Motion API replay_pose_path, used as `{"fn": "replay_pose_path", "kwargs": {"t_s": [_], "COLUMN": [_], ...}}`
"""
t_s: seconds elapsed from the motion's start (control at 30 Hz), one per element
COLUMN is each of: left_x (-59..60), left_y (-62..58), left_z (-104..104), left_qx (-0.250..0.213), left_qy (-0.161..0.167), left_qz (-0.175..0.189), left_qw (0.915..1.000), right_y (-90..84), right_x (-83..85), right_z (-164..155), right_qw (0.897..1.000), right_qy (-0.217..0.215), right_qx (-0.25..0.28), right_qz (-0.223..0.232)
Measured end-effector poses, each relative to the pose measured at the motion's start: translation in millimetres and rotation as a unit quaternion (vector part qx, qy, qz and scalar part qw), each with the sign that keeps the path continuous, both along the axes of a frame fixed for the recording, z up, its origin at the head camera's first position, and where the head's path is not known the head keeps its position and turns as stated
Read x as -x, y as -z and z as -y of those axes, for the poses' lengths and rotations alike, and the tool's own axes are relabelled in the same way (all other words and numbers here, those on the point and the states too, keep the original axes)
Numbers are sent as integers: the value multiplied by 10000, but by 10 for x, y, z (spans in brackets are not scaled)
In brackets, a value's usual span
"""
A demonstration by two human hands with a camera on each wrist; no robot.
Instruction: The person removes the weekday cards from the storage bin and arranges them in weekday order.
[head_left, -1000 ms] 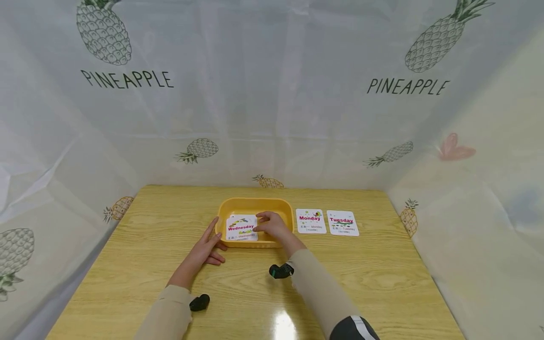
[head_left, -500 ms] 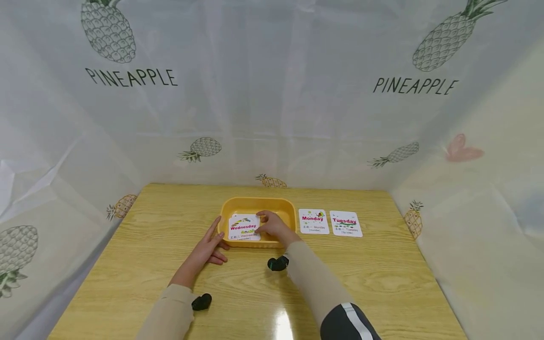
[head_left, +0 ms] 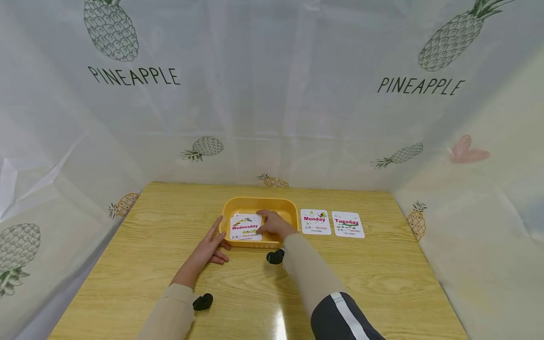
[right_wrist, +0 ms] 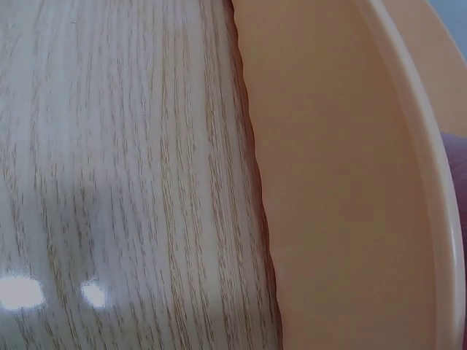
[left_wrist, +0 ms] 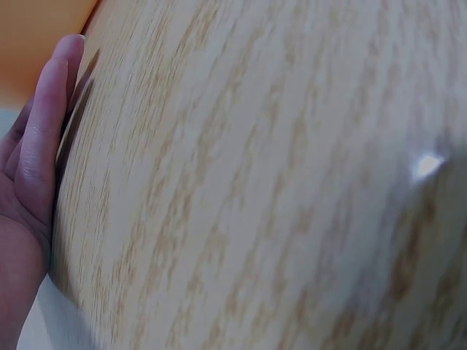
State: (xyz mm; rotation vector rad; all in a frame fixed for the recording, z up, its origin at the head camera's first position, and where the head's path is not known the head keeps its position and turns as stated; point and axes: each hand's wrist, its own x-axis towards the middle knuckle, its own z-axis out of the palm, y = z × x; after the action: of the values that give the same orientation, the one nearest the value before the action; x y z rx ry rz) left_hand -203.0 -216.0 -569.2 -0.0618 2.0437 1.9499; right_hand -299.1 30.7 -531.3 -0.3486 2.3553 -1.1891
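Note:
A white card printed "Wednesday" (head_left: pixel 245 227) lies over the left part of a yellow plastic tray (head_left: pixel 282 204). My right hand (head_left: pixel 275 224) reaches into the tray from the right. Its index finger and thumb are curved at the card's right edge, with the thumb overlapping the card. My left hand (head_left: pixel 209 247) rests at the tray's left rim, fingers extended, some along the outer wall and on the table. In the left wrist view the left fingers (left_wrist: pixel 44 135) lie straight beside the tray. The right wrist view shows mainly the tray's outer wall (right_wrist: pixel 339 168); the fingertips are hidden there.
Right of the tray, a "Monday" card (head_left: pixel 315 222) and a "Tuesday" card (head_left: pixel 348 224) lie side by side on the wooden table (head_left: pixel 365 278). A pineapple-printed cloth (head_left: pixel 272 104) hangs behind the table and along its sides.
The head view has shifted slightly, so everything sits a little further right. My right forearm and wrist have swung slightly left, while both hands keep their places at the tray and card.

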Motion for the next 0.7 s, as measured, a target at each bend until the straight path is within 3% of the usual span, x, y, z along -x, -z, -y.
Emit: {"fn": "replay_pose_path", "kwargs": {"t_s": [0.5, 0.7], "left_x": [-2, 5], "left_y": [13, 16], "left_z": [-13, -5], "left_qx": [89, 93], "left_qy": [-106, -26], "left_qz": [99, 20], "left_qw": [9999, 10000], "right_y": [-52, -11], "right_x": [-23, -9], "right_z": [18, -1], "right_qw": [9985, 9989], "right_qy": [88, 59], "right_qx": [-470, -388], "right_qz": [-283, -245]}}
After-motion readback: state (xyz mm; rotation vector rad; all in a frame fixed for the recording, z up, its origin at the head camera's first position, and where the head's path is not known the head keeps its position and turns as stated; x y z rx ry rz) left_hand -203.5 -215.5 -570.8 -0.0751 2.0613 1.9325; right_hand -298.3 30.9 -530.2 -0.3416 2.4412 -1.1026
